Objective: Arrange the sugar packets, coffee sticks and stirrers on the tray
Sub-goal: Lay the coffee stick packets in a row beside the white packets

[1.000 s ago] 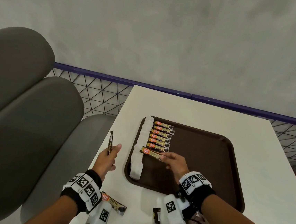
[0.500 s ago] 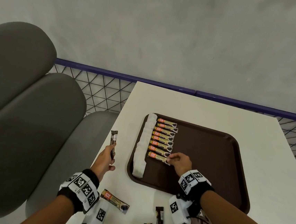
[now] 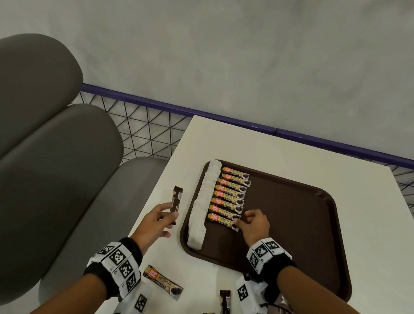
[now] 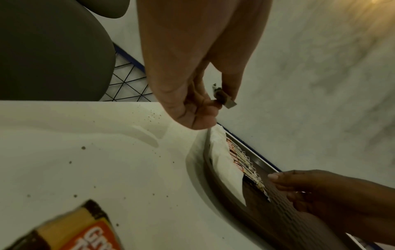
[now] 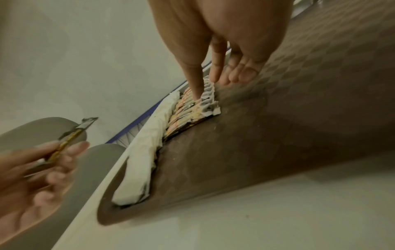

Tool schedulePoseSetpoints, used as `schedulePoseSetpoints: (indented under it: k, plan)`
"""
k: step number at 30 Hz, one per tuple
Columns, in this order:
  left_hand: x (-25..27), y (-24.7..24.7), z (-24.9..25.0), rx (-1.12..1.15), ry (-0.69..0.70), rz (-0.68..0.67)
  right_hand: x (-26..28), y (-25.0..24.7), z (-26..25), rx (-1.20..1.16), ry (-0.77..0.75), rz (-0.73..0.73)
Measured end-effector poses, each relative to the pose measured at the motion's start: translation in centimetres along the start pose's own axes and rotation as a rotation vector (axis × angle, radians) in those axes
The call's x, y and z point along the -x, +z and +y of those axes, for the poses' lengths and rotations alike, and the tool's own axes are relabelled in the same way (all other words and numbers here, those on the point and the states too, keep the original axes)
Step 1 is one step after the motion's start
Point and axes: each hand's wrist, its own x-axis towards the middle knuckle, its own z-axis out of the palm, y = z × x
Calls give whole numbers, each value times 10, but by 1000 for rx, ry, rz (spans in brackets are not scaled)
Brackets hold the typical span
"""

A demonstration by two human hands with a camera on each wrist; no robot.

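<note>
Orange-and-gold coffee sticks [image 3: 230, 197] — 7 side by side — on brown tray [image 3: 307, 230]

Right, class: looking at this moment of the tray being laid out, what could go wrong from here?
1. The right hand presses on the nearest coffee stick of a tight row; a slip could push the neighbours askew.
2. The left hand holds a dark stick beyond the tray; it might drop.
3. The white sugar packets lean on the rim and could slide.
</note>
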Motion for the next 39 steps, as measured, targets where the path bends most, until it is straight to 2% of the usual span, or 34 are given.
schedulePoseSetpoints:
  k: [3, 6, 10, 12, 15, 22, 27, 31, 33, 36, 39]
  plan:
    - [-1, 1, 2, -8, 26, 10, 10, 3, -10, -47, -156, -13]
    - [-2, 5, 3, -62, 89, 40, 26, 6, -29, -182, -269, -168]
    - [0, 9, 4, -203, 215, 72, 45, 10, -58, -331, -188, -466]
    - [3, 10, 4, -315, 297, 97, 49, 15, -65, -401, -180, -526]
    - [8, 10, 5, -411, 353, 93, 52, 18, -67, -491, -216, -530]
    - [12, 9, 10, -300, 281, -11, 50, 12, -59, -513, -228, -524]
    - [10, 13, 12, -247, 285, 23, 52, 9, -58, -667, -129, -555]
    - [13, 24, 14, -179, 281, 45, 54, 8, -57, -599, -84, -660]
    - [15, 31, 15, -199, 264, 8, 57, 8, -57, -619, -62, -694]
    - [17, 40, 15, -221, 235, -113, 55, 8, -56, -717, -19, -645]
    - [16, 43, 16, -220, 238, -117, 49, 2, -52, -676, -46, -619]
